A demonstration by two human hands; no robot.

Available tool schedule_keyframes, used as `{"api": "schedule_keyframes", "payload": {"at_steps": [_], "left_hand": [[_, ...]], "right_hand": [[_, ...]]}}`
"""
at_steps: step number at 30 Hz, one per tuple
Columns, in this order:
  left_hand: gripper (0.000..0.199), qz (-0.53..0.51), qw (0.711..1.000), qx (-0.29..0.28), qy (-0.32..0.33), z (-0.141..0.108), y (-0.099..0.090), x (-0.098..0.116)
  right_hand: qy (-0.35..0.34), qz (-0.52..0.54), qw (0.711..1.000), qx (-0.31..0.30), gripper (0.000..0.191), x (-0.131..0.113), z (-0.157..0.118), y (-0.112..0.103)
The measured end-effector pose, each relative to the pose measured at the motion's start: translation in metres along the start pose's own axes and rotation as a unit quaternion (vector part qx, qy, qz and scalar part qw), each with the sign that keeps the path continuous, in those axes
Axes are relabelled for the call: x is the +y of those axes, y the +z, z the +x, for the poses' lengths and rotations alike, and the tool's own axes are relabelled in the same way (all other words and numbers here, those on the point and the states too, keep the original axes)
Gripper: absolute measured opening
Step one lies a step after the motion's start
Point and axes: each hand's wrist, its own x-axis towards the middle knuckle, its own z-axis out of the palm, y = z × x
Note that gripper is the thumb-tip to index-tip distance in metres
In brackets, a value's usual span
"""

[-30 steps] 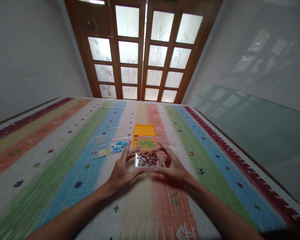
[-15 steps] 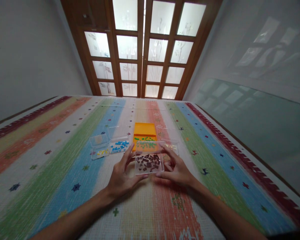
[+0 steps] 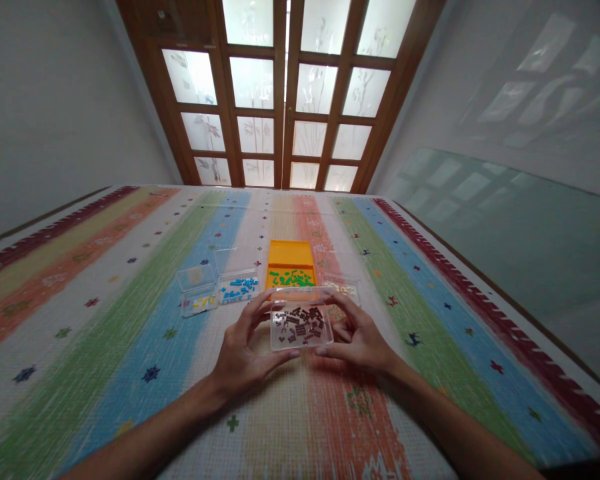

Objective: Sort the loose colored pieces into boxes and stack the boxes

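Observation:
A small clear plastic box point(image 3: 277, 337) with several dark brown toy bricks point(image 3: 300, 325) in it lies between my hands. My left hand point(image 3: 245, 353) grips its left side, fingers at the back edge and thumb along the front. On the opposite side my right hand point(image 3: 363, 337) has its fingertips at the back and its thumb at the front right corner. The box's clear lid point(image 3: 300, 293) shows along the back edge at a low angle; I cannot tell whether it is fully closed. Just behind stands a yellow box point(image 3: 290, 252), its lid raised, with green bricks point(image 3: 293, 277) inside.
Left of the yellow box are two open clear boxes, one with blue bricks point(image 3: 239, 289) and one with yellow bricks point(image 3: 203, 302). Another clear box with pale bricks point(image 3: 343, 288) stands behind my right hand. A striped cloth point(image 3: 180, 393) covers the table. Wooden doors point(image 3: 285, 133) rise beyond.
The clear lid of the box in my hands has tilted lower, so more of the green bricks behind it shows. Both hands keep their hold, and the view has shifted slightly.

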Motion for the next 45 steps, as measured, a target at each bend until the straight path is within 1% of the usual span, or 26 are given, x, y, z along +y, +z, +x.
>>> {"api": "schedule_keyframes", "payload": {"at_steps": [4,6,11,15,19,21,24,27,32,35,39,43,45], "left_hand": [[0.086,-0.021,1.0,0.014,0.01,0.001,0.001,0.0],[0.08,-0.022,0.999,0.022,0.012,0.001,0.001,0.0],[0.063,-0.025,0.999,0.021,0.007,0.002,0.001,-0.001],[0.055,0.002,1.0,0.01,0.006,0.005,-0.002,0.001],[0.05,0.058,0.997,-0.042,0.008,0.01,-0.006,0.004],[0.046,0.085,0.994,-0.071,0.014,0.013,-0.008,0.004],[0.045,0.111,0.987,-0.112,0.014,0.015,-0.01,0.003],[0.044,0.129,0.981,-0.144,0.016,0.015,-0.01,0.001],[0.039,0.143,0.975,-0.168,0.028,0.013,-0.008,-0.002],[0.038,0.149,0.972,-0.177,0.045,0.011,-0.007,-0.003],[0.035,0.162,0.962,-0.201,0.087,0.013,-0.009,-0.004],[0.027,0.156,0.956,-0.225,0.103,0.018,-0.015,-0.003],[0.024,0.146,0.954,-0.239,0.103,0.02,-0.018,-0.002]], "right_hand": [[0.013,-0.008,1.0,0.01,0.09,-0.001,-0.001,0.0],[0.01,-0.004,1.0,0.017,0.086,-0.001,-0.001,0.001],[-0.071,0.0,0.997,0.025,0.061,-0.003,-0.001,0.003],[-0.108,-0.018,0.994,-0.004,0.053,-0.006,0.001,0.001],[-0.165,-0.107,0.98,-0.029,0.051,-0.005,0.004,-0.008],[-0.179,-0.157,0.97,-0.052,0.051,-0.003,0.004,-0.012],[-0.157,-0.211,0.961,-0.085,0.053,-0.001,0.003,-0.015],[-0.135,-0.241,0.955,-0.104,0.054,0.0,0.003,-0.015],[-0.114,-0.281,0.942,-0.144,0.051,-0.003,0.002,-0.012],[-0.114,-0.297,0.936,-0.15,0.05,-0.008,0.002,-0.012],[-0.136,-0.292,0.935,-0.145,0.057,-0.012,0.002,-0.011],[-0.153,-0.29,0.936,-0.131,0.041,-0.011,0.002,-0.01],[-0.153,-0.283,0.938,-0.129,0.037,-0.009,0.001,-0.01]]}}
